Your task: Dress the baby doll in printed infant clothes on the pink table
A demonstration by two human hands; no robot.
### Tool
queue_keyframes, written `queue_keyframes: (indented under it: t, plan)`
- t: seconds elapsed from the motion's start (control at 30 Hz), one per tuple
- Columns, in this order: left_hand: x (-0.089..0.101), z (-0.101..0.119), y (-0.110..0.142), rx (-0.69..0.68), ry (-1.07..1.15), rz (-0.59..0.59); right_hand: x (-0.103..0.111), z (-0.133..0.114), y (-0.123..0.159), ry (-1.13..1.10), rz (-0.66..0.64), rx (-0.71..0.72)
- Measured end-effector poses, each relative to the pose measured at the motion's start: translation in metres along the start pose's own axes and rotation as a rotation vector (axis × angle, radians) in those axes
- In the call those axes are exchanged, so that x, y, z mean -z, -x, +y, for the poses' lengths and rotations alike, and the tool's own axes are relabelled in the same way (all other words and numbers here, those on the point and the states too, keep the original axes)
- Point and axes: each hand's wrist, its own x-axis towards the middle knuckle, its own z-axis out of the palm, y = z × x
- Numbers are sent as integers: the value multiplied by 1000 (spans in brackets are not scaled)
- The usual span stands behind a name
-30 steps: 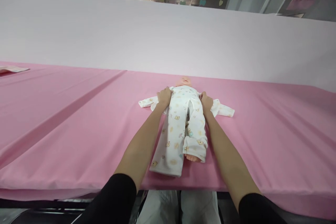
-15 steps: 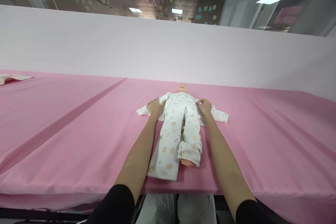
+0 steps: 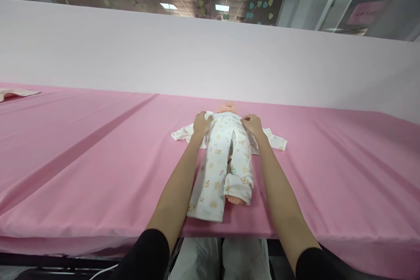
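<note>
Plastic baby doll in a white bear-print sleepsuit (image 3: 218,170), laid face up on a long pink cloth-covered table (image 3: 98,162); left hand (image 3: 201,124) and right hand (image 3: 252,124) set apart on either side of the chest, perhaps pinching the cloth, though hard to tell.

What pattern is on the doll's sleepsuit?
The white fabric sleepsuit has small yellow teddy-bear prints with pastel specks, clearest on the legs in the head view.
</note>
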Motion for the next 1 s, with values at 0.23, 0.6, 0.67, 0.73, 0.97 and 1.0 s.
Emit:
queue_keyframes:
  t: [0.23,0.6,0.67,0.73,0.97,1.0]
  plan:
    - [21,7,-3,124,215,-134,5,24,8,182,42,-284]
    - [-1,73,19,-79,341,-243,-5,25,8,172,23,-298]
    - [-7,77,25,-115,285,-258,-4,27,4,130,48,-309]
    - [-8,79,29,-146,218,-293,-1,26,-3,81,68,-319]
    - [16,87,36,-302,18,-545,9,35,-6,92,96,-406]
    - [17,89,36,-350,-33,-535,10,39,-2,111,85,-434]
